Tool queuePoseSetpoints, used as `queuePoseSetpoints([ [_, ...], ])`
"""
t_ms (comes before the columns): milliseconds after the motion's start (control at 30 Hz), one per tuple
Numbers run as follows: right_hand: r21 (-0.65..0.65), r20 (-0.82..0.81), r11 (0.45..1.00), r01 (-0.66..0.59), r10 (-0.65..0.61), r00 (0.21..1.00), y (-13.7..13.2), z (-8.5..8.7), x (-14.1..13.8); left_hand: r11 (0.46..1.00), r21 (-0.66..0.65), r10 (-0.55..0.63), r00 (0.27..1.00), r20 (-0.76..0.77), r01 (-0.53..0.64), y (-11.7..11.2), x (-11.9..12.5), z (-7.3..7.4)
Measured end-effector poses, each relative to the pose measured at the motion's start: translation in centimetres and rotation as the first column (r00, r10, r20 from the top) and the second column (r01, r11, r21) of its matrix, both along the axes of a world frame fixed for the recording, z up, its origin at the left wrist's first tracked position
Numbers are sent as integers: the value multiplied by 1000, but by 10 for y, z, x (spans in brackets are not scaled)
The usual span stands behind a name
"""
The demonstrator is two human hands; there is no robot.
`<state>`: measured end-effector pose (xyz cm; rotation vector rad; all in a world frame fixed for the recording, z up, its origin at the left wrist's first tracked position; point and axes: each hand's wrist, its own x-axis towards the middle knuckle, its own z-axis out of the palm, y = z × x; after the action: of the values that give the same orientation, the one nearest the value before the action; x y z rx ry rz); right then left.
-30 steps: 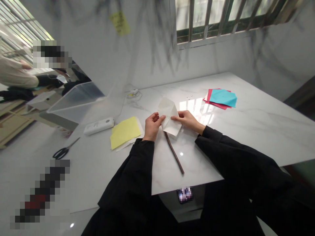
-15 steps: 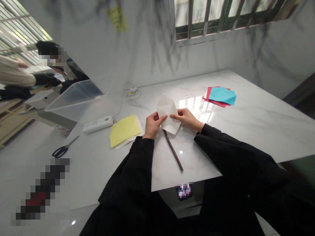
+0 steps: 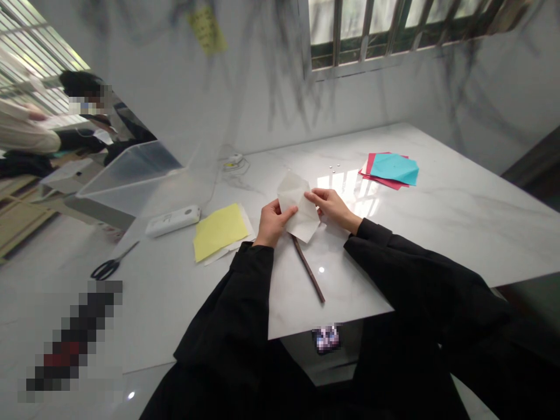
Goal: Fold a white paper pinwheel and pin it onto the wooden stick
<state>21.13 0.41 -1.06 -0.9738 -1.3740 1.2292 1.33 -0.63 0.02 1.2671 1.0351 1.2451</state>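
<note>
A folded white paper (image 3: 298,205) is held just above the white marble table (image 3: 437,221) by both hands. My left hand (image 3: 271,223) pinches its left edge with curled fingers. My right hand (image 3: 332,208) pinches the paper's upper right side. Under the paper a thin brown stick (image 3: 308,269) lies on the table, running toward the near edge. Both arms wear black sleeves.
Yellow and white sheets (image 3: 220,231) lie left of my hands, beside a white remote-like device (image 3: 173,220) and black scissors (image 3: 111,265). A clear plastic bin (image 3: 131,178) stands at the far left. Blue and red papers (image 3: 391,170) lie far right. Other people sit beyond the bin.
My right hand has slid up the paper's right side toward its top fold. The left hand keeps its grip. The view has shifted slightly.
</note>
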Motion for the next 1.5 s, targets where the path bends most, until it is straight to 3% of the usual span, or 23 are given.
queuePoseSetpoints([
  [133, -33, -66, 995, 95, -97, 993, 0, 4, 1, 999, -29, -42, 999, -12, 42, -1, 0, 0],
  [300, 10, -25, 987, 162, -161, 987, 0, 2, 2, 998, -29, -56, 998, -16, 55, 0, -1, 0],
  [467, -9, -38, 991, 135, -136, 990, 1, 1, 1, 999, -28, -25, 1000, -1, 25, 1, -1, 1],
  [633, 52, 9, 986, 161, -161, 987, 1, 3, 3, 999, -35, -27, 1000, 12, 27, 0, -1, 2],
  [833, 52, 120, 995, 82, -88, 989, 2, 1, 4, 999, -25, 21, 1000, 17, -21, 1, -3, 3],
  [1200, 114, 263, 993, 44, -73, 962, -4, 4, 5, 999, -20, 32, 996, 80, -30, 5, -4, 2],
  [1500, 106, 375, 994, -26, -16, 927, -6, 7, 6, 993, -54, 107, 985, 134, -100, 8, -7, 4],
])
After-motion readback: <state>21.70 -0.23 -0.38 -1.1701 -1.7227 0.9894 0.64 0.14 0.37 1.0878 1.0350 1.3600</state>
